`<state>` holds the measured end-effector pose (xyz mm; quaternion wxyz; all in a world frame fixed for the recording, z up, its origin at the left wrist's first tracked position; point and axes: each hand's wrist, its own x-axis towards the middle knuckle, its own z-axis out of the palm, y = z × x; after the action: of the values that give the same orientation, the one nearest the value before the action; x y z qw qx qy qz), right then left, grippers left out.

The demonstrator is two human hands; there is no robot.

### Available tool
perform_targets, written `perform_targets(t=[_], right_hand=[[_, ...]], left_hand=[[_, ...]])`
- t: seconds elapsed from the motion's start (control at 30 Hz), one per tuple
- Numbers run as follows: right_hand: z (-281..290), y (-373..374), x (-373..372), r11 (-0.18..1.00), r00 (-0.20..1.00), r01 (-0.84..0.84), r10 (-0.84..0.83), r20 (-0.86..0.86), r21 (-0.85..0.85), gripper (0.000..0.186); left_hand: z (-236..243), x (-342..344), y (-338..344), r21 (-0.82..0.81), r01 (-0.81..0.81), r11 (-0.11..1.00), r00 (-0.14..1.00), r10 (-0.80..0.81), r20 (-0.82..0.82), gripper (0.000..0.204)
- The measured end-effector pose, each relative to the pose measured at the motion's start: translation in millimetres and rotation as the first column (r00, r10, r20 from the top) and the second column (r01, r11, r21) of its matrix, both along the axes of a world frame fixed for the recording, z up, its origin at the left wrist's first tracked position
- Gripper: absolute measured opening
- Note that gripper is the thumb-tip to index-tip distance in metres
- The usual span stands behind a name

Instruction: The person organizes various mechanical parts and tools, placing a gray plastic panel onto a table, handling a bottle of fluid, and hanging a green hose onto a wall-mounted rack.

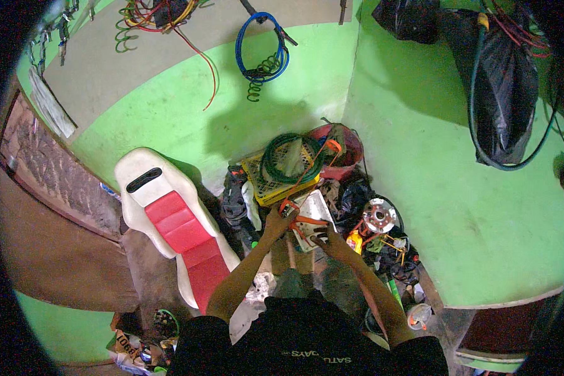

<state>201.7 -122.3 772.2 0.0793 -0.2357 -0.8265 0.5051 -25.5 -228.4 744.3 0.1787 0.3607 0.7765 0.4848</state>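
In front of me, my left hand (277, 224) is closed around an orange tool (308, 220) with thin bent arms; its exact kind is hard to make out. Close to the tool's right end is my right hand (332, 243), its fingers apart and not visibly wrapped around anything. Under and behind the tool lies a white rectangular tray (318, 208). Beyond the tray, a yellow plastic crate (254, 168) bears a coiled green hose (271, 164). Another orange piece (333, 146) shows at the rim of a red bucket (352, 153).
A red and white car seat (180, 216) leans at the left. At the right are a metal disc (380, 216), an orange-yellow bottle (355, 240) and black bags (355, 197). A blue coiled hose (238, 50) and a black bag (504, 103) hang on the green walls.
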Motion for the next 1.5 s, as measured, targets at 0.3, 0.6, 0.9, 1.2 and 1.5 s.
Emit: perform_targets(t=[0.3, 0.6, 0.9, 1.2, 1.5], right_hand=[[12.1, 79.7, -83.2, 0.779, 1.0, 0.015, -0.005, 0.018, -0.627, 0.041], [-112.0, 146.5, -200.1, 0.863, 0.982, 0.185, -0.139, 0.131, -0.47, 0.039], [-266.7, 283.9, -335.6, 0.974, 0.978, 0.194, -0.183, -0.096, 0.119, 0.03], [-340.5, 328.2, -484.7, 0.947, 0.941, 0.321, -0.318, -0.113, 0.008, 0.03], [-360.7, 317.3, -461.6, 0.947, 0.952, 0.299, -0.287, -0.108, 0.115, 0.043]], left_hand=[[-39.8, -70.3, 60.5, 0.012, 0.328, 0.945, 0.932, -0.326, 0.159, 0.07], [-121.6, -204.5, 115.3, -0.316, 0.525, 0.79, 0.831, -0.556, -0.011, 0.058], [-202.7, -356.9, 218.7, -0.365, 0.259, 0.894, 0.761, -0.422, -0.493, 0.044], [-290.9, -429.4, 301.2, -0.4, 0.097, 0.911, 0.934, -0.222, -0.281, 0.05], [-346.6, -380.1, 301.7, -0.481, -0.038, 0.876, 0.637, -0.35, -0.687, 0.08]])
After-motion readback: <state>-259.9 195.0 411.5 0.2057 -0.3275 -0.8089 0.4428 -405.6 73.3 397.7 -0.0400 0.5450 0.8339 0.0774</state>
